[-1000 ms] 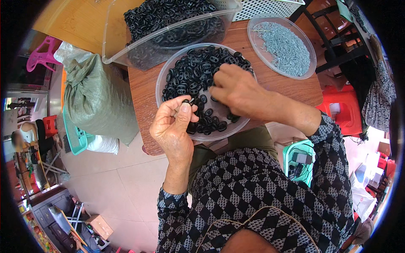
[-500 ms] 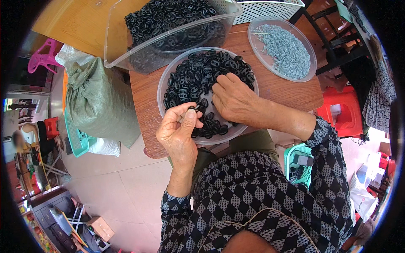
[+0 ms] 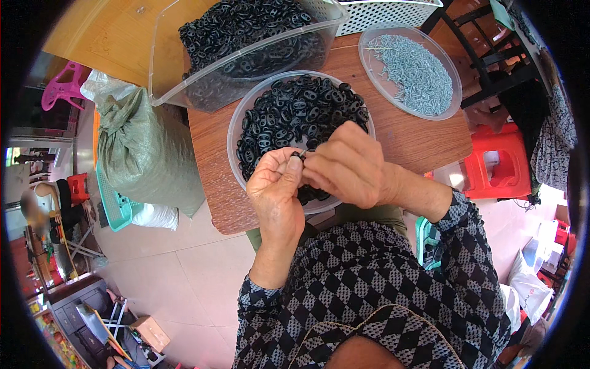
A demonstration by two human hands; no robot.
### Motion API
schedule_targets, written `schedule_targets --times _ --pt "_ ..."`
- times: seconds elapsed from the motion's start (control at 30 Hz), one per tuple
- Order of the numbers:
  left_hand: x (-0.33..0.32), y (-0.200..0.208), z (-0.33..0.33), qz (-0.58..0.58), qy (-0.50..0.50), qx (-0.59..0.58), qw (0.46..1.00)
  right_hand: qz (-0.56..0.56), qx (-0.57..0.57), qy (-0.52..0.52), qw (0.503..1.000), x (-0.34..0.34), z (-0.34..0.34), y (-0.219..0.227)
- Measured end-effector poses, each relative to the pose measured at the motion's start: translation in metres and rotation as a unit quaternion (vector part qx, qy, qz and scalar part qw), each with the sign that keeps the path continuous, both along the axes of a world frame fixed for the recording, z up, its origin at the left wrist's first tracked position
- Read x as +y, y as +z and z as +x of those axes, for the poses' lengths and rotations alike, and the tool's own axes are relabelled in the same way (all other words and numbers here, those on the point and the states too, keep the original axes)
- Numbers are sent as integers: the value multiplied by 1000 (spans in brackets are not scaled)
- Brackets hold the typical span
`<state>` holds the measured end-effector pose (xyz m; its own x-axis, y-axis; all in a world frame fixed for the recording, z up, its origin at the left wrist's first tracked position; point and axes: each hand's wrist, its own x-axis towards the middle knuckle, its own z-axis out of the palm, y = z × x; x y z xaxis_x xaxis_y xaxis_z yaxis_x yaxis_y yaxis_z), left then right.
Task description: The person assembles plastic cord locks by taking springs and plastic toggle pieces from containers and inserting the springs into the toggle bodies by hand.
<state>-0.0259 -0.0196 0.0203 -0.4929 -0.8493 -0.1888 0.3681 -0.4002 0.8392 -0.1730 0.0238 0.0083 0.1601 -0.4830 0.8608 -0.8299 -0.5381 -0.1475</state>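
Observation:
My left hand (image 3: 276, 187) pinches a small black oval piece (image 3: 295, 155) between thumb and forefinger, with a thin silvery screw (image 3: 303, 152) at it. Against the same piece, my right hand (image 3: 349, 166) has its fingertips closed; whatever they grip is hidden behind the knuckles. Both hands meet over the near part of a round clear tub (image 3: 232, 138). Heaped in that tub are many black two-hole plastic pieces (image 3: 289, 104). Farther right, a round clear tray (image 3: 369, 64) carries a spread of silvery screws (image 3: 424, 77).
A large clear bin (image 3: 153, 67) of similar black pieces stands behind the tub, beside a white perforated basket (image 3: 393, 18). The wooden table (image 3: 215, 190) holds the containers. A tied green sack (image 3: 150, 154) stands left; a red stool (image 3: 501, 163) is right. Someone sits far left.
My right hand has left the heap of black pieces and come toward me, meeting my left hand. The left has shifted slightly right, still pinching its piece.

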Motion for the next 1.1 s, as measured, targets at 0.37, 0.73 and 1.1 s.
schedule_targets --times 0.37,0.73,1.1 --pt "8 1 -8 -78 86 -14 993 126 -193 -3 973 12 12 4" --pt "3 -6 -3 -53 85 -22 995 164 -286 -29 944 9 15 0" --pt "6 1 -3 -56 77 -43 995 380 -645 106 655 12 9 1"
